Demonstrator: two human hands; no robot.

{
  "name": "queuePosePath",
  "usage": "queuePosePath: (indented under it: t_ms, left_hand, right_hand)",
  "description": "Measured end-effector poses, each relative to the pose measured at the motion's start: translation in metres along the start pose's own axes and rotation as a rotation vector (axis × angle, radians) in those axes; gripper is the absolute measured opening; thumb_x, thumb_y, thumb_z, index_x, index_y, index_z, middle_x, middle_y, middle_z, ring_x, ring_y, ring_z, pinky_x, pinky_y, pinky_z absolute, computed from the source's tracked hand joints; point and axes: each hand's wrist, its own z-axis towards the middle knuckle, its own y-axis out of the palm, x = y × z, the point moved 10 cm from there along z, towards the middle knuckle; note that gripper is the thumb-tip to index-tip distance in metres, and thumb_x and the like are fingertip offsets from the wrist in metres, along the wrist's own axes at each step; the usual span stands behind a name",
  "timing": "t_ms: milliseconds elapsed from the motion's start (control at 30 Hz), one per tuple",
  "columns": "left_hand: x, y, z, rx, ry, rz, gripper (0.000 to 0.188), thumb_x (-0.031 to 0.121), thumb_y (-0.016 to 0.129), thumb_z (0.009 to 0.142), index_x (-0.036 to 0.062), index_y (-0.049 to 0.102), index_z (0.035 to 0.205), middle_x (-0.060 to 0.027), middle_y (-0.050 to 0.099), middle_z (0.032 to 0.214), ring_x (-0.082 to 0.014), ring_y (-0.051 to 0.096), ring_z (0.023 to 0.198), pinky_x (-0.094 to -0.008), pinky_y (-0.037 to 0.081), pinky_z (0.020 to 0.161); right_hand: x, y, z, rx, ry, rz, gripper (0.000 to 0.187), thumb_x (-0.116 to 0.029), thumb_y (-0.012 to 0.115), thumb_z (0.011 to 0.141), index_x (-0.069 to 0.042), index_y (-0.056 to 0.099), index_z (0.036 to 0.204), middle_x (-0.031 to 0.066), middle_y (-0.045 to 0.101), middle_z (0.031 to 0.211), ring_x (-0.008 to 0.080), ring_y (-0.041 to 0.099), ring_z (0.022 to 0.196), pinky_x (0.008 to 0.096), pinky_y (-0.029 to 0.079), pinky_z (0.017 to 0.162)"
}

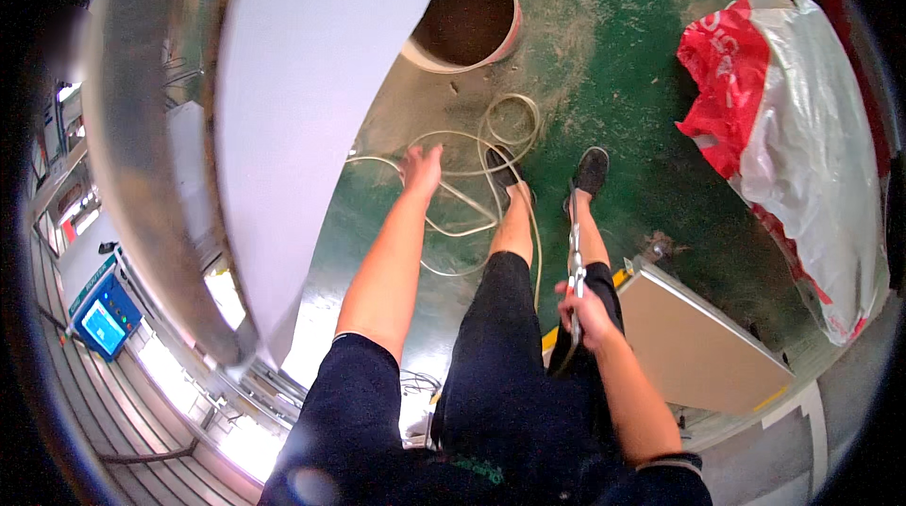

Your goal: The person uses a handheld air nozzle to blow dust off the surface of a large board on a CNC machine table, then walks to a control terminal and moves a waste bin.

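Note:
My right hand (589, 315) is closed around a silver air blow gun (577, 256), its thin nozzle pointing forward past my right leg. To the left, my left hand (422, 169) is stretched out over a pale, see-through hose (472, 199) that lies in loose loops on the floor. The fingers of this hand look apart; the hose passes close by or under them, and I see no grip on it. Close to the left hand stands the edge of a large white panel (293, 119).
A white bucket (512, 34) with dark contents stands ahead. On the right lie a red and white plastic bag (802, 147) and a flat tan board (698, 336). Machinery with a blue control box (106, 319) is at far left. My shoes (592, 171) stand on the dusty green floor (632, 81).

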Motion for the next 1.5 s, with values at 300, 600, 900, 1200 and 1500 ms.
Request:
queuePosePath:
  t_ms: [300,600,900,1200,1500]
  left_hand:
    - [0.104,0.059,0.135,-0.334,-0.276,-1.066,0.043,0.034,0.046,0.092,-0.0030,0.045,0.114,-0.0194,0.054,0.111,-0.0299,0.057,0.102,-0.0418,0.048,0.083]
    - [0.113,0.069,0.151,-0.206,-0.272,-1.424,0.017,0.012,0.049,0.084,-0.0047,0.049,0.088,-0.0141,0.055,0.082,-0.0268,0.058,0.082,-0.0434,0.052,0.088]
    - [0.119,0.030,0.102,-0.099,-0.317,-1.409,0.011,0.008,0.050,0.082,-0.0019,0.047,0.079,-0.0100,0.050,0.076,-0.0204,0.054,0.070,-0.0424,0.056,0.083]
    - [0.099,0.037,-0.026,0.000,-0.451,-1.179,0.012,0.007,0.051,0.080,-0.0046,0.051,0.079,-0.0104,0.050,0.074,-0.0175,0.053,0.065,-0.0384,0.056,0.079]
    - [0.133,0.073,-0.138,-0.221,-0.275,-0.821,0.023,0.012,0.053,0.080,-0.0082,0.056,0.070,-0.0125,0.058,0.069,-0.0183,0.055,0.065,-0.0299,0.050,0.066]
  right_hand:
    - [0.083,-0.007,0.061,0.072,0.229,0.145,0.036,0.003,0.049,0.069,-0.004,0.051,0.104,0.0047,0.048,0.063,0.0139,0.044,0.046,0.0258,0.035,0.041]
    - [0.069,-0.007,0.074,0.158,0.211,0.145,0.037,0.003,0.050,0.068,-0.006,0.052,0.104,0.0065,0.051,0.067,0.0141,0.047,0.050,0.0273,0.036,0.040]
    - [0.050,-0.007,0.076,0.170,0.153,0.157,0.032,0.004,0.051,0.070,-0.006,0.052,0.100,0.0015,0.046,0.066,0.0123,0.045,0.051,0.0268,0.036,0.041]
    - [0.049,-0.003,0.075,0.132,0.108,0.112,0.031,-0.003,0.056,0.073,-0.007,0.051,0.102,0.0017,0.046,0.064,0.0112,0.043,0.047,0.0258,0.032,0.041]
    - [0.062,-0.010,0.079,0.217,0.035,-0.468,0.041,-0.019,0.060,0.071,-0.004,0.050,0.108,0.0252,0.062,0.098,0.0417,0.058,0.096,0.0451,0.046,0.079]
